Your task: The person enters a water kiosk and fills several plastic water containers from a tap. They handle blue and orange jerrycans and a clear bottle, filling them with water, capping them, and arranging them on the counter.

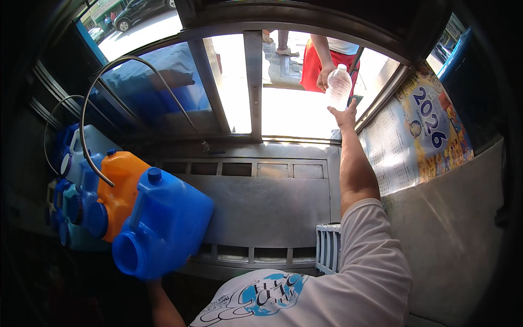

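My right arm stretches out through the window opening. At its end, my right hand [344, 115] has thumb and fingers apart, right at the base of a clear plastic bottle [340, 86]; whether they touch it is unclear. Another person's hand [324, 77] is at the bottle's left side. A small dark green flat piece [356, 101] shows by my fingertips. At lower left, my left forearm rises to the underside of a blue water jug [177, 210], whose wide round mouth faces me uncapped. My left hand [155, 283] is mostly hidden beneath this jug, fingers out of sight.
Beyond the blue jug stand an orange jug [121, 177] and several blue and teal jugs. A curved metal tube [83, 117] arches over them. Metal window frames [254, 82] border the opening. A calendar [430, 125] hangs at right, above a grey slatted crate [328, 248].
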